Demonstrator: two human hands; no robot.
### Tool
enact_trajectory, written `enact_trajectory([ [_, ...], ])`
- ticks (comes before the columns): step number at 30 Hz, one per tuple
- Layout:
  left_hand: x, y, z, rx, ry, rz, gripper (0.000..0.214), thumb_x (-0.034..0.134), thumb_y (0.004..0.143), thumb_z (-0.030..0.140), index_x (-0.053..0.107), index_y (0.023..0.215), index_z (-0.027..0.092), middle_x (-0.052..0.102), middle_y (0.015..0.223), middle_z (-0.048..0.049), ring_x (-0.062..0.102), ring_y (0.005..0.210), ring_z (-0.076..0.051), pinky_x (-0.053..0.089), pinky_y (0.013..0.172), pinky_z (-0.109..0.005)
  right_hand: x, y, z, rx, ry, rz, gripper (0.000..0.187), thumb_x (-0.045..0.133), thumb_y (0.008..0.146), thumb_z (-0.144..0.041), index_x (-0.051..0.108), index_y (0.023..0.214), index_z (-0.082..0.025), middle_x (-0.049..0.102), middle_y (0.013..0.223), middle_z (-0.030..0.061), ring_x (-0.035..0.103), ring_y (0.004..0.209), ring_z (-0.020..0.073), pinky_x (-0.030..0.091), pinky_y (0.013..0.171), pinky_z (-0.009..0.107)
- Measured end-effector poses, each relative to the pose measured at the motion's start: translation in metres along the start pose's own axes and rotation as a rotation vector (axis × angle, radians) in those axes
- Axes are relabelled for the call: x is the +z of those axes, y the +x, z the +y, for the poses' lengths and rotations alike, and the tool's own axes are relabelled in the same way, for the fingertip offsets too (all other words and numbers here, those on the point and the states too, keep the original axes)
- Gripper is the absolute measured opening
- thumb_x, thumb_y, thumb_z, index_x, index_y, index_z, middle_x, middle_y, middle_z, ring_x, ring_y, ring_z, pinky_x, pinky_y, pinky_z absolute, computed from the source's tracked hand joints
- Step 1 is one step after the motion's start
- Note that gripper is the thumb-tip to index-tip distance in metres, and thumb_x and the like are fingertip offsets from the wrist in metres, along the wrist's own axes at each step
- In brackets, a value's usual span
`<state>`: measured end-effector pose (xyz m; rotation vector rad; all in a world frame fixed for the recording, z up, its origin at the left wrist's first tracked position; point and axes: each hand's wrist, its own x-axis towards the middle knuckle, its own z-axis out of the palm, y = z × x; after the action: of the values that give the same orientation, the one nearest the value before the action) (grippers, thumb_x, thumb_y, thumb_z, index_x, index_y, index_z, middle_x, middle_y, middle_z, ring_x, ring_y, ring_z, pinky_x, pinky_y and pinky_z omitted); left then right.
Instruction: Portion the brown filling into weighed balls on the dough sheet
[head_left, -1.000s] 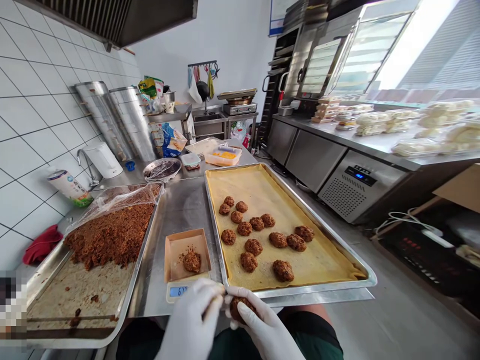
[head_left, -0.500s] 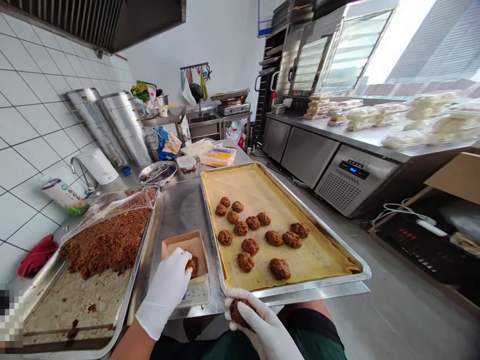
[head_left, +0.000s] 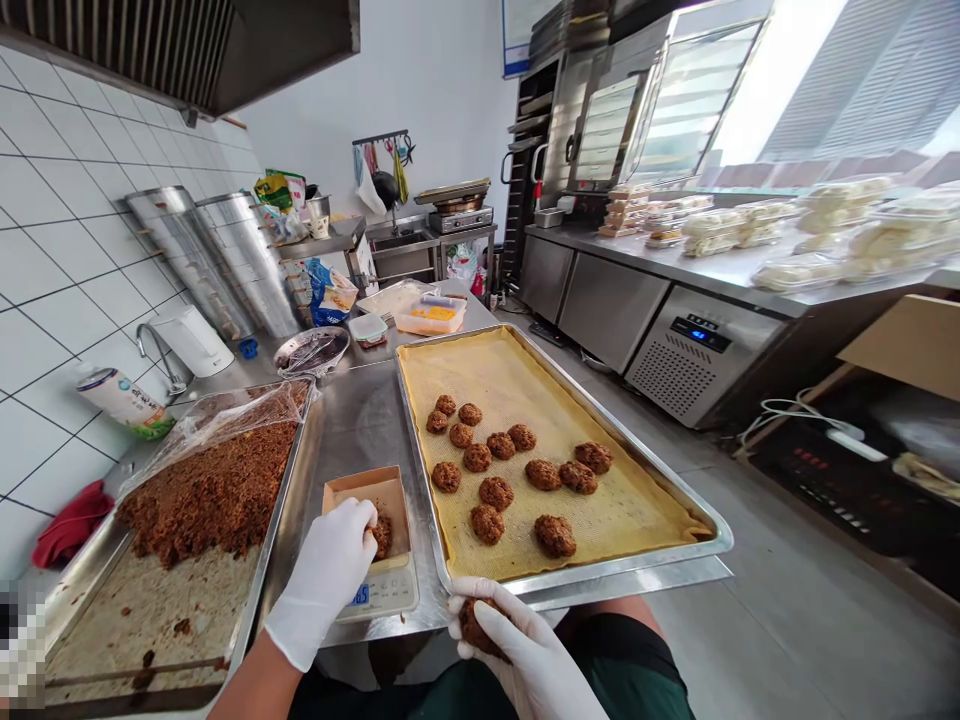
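Note:
My left hand [head_left: 324, 578], in a white glove, reaches into the small cardboard tray [head_left: 365, 497] on the digital scale [head_left: 381, 596] and its fingertips touch a brown dough lump [head_left: 381, 535]; whether it grips the lump is hidden. My right hand [head_left: 517, 650], also gloved, cups a brown dough ball [head_left: 472, 627] at the table's front edge. Just beyond it lies a baking tray [head_left: 660, 480] lined with a yellow mat, carrying several formed dough patties [head_left: 495, 492]. To the left stands a tray of loose brown dough mix [head_left: 214, 485].
A metal tray [head_left: 82, 590] holds the mix under plastic wrap. Behind are a metal bowl [head_left: 311, 350], food containers [head_left: 429, 315], a white kettle [head_left: 196, 342], a can [head_left: 120, 400] and a red cloth [head_left: 64, 522]. Steel counters [head_left: 675, 265] with packed goods run along the right aisle.
My left hand left the dough ball at the table's front edge and reached into the cardboard tray on the scale. My right hand stayed holding the ball. The view shifted slightly.

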<state>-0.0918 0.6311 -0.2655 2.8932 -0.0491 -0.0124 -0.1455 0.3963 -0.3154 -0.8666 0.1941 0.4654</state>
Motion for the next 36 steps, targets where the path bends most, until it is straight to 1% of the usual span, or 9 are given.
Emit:
enact_trajectory([
  [10,-0.011,-0.003,-0.004,-0.056,-0.115,0.056,0.015,0.045,0.085,0.013,0.054,0.086,0.025,0.062,0.084,0.0017,0.060,0.079,-0.017,0.039,0.074,-0.030,-0.012,0.007,0.002,0.028,0.058,-0.013,0.031,0.081,0.074,-0.043,0.078,0.094,-0.019,0.074,0.088,0.0069,0.066,0.078,0.0182,0.051,0.071,0.029],
  [16,-0.014,-0.011,-0.008,-0.062,-0.206,0.203,0.015,0.047,0.092,0.023,0.060,0.098,0.026,0.069,0.100,-0.0008,0.065,0.093,-0.020,0.047,0.087,-0.035,-0.011,0.010,0.002,0.038,0.107,-0.007,0.037,0.082,0.070,-0.046,0.078,0.093,-0.017,0.074,0.088,0.0086,0.067,0.078,0.0201,0.051,0.071,0.031],
  [20,-0.019,-0.019,0.005,-0.117,-0.398,0.301,0.014,0.054,0.092,0.030,0.064,0.102,0.026,0.072,0.106,-0.0018,0.068,0.098,-0.020,0.052,0.090,-0.035,-0.009,0.014,0.002,0.043,0.125,0.019,0.038,0.082,0.068,-0.047,0.077,0.092,-0.017,0.074,0.087,0.0082,0.067,0.078,0.0212,0.051,0.072,0.033],
  [22,-0.023,-0.028,0.020,-0.142,-0.544,0.258,0.013,0.058,0.091,0.033,0.065,0.100,0.027,0.074,0.102,0.0000,0.069,0.094,-0.019,0.055,0.087,-0.033,-0.007,0.015,0.002,0.046,0.137,0.034,0.041,0.080,0.069,-0.052,0.077,0.092,-0.018,0.075,0.087,0.0074,0.067,0.079,0.0212,0.052,0.073,0.033],
  [24,-0.021,-0.039,0.040,-0.087,-0.643,0.148,0.009,0.060,0.091,0.031,0.067,0.096,0.028,0.074,0.095,0.0024,0.069,0.089,-0.017,0.056,0.082,-0.030,-0.003,0.017,0.002,0.063,0.145,0.048,0.043,0.077,0.070,-0.057,0.077,0.093,-0.020,0.075,0.088,0.0067,0.068,0.081,0.0214,0.052,0.076,0.034],
  [26,-0.014,-0.048,0.062,0.051,-0.667,0.070,0.007,0.061,0.091,0.026,0.068,0.092,0.028,0.072,0.094,0.0028,0.068,0.091,-0.016,0.055,0.083,-0.028,0.001,0.018,0.002,0.074,0.142,0.051,0.041,0.075,0.071,-0.056,0.077,0.093,-0.021,0.075,0.093,0.0062,0.068,0.089,0.0225,0.053,0.082,0.035],
  [29,0.006,-0.055,0.088,0.212,-0.624,0.082,0.014,0.060,0.090,0.016,0.069,0.093,0.027,0.069,0.102,0.0003,0.066,0.097,-0.016,0.054,0.089,-0.029,0.006,0.019,-0.001,0.061,0.126,0.030,0.035,0.075,0.069,-0.053,0.078,0.090,-0.025,0.074,0.095,0.0060,0.066,0.096,0.0264,0.053,0.087,0.039],
  [32,0.021,-0.057,0.100,0.281,-0.508,0.095,0.019,0.057,0.092,0.012,0.069,0.095,0.025,0.068,0.101,-0.0023,0.065,0.093,-0.017,0.056,0.085,-0.030,0.005,0.019,-0.002,0.051,0.111,0.025,0.032,0.076,0.067,-0.057,0.078,0.085,-0.030,0.072,0.090,0.0061,0.065,0.090,0.0298,0.055,0.085,0.044],
  [36,0.028,-0.061,0.099,0.418,-0.316,0.125,0.027,0.051,0.090,0.006,0.067,0.106,0.022,0.070,0.100,-0.0065,0.067,0.092,-0.021,0.058,0.079,-0.033,-0.005,0.017,0.004,0.064,0.112,0.050,0.036,0.076,0.070,-0.058,0.078,0.091,-0.029,0.073,0.096,0.0059,0.065,0.098,0.0270,0.054,0.087,0.037],
])
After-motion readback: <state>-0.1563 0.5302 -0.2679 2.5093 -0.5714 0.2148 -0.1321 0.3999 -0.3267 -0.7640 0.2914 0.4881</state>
